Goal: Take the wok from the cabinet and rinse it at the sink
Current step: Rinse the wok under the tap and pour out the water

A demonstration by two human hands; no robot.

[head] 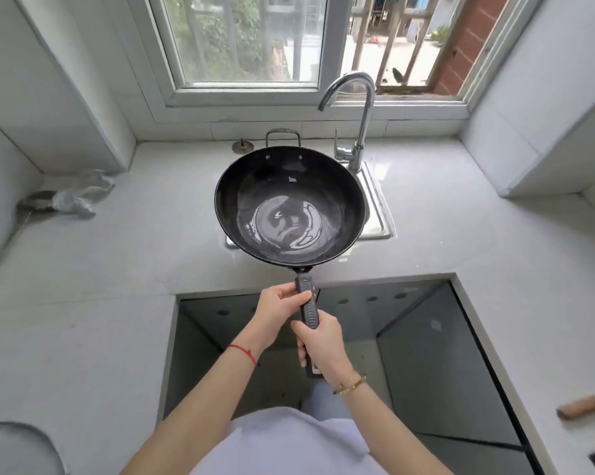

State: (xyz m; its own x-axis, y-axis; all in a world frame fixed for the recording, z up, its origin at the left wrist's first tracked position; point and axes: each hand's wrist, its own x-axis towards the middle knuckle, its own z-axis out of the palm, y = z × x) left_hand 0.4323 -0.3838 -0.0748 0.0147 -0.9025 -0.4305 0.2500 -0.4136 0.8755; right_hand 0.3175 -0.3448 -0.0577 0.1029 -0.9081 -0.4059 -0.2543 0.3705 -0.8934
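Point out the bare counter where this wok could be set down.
Both hands, left hand and right hand, grip the wok handle over the sink. Widest bare counter: right of the sink, up to the wall. Also clear: between the sink and the crumpled plastic at left. Crowded: around the faucet behind the wok.

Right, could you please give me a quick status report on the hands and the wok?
Left hand and right hand both gripping the handle. Round black metal wok held over the steel sink, water pooled inside. Chrome gooseneck tap not running. Nothing obstructing.
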